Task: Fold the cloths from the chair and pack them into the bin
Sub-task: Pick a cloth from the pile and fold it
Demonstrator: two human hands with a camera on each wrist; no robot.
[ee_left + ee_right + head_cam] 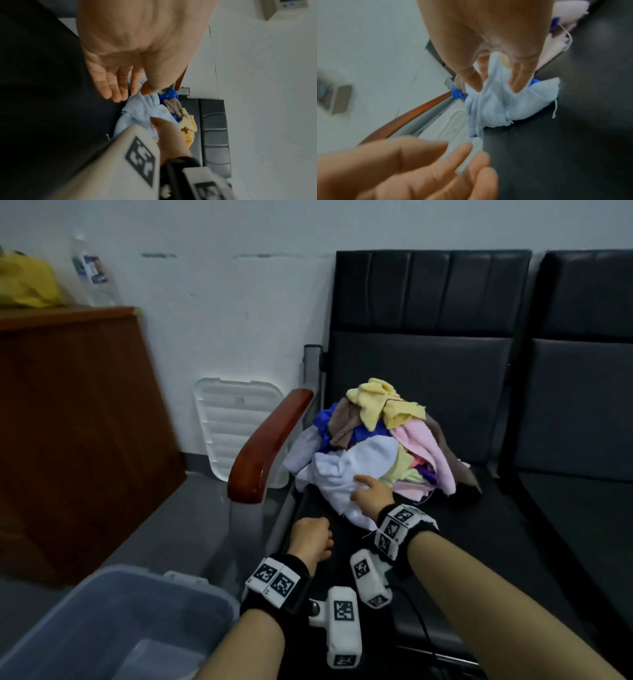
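Note:
A heap of coloured cloths [394, 419] lies on the black chair seat [479, 542]; yellow is on top, with pink, blue and brown below. At the heap's near edge is a pale blue cloth [352, 463] [489, 105]. My right hand [368, 491] [496, 88] pinches a fold of it between thumb and fingers. My left hand [313, 537] [123, 92] hovers just left of it over the seat's front edge, its fingers loose and holding nothing. The translucent bin [120, 611] stands on the floor at lower left.
The chair's wooden armrest [267, 446] runs between the heap and the bin. The white bin lid [236, 433] leans against the wall behind it. A brown cabinet [68, 422] stands at left with a bottle [90, 268] on top. A second black seat [579, 422] adjoins on the right.

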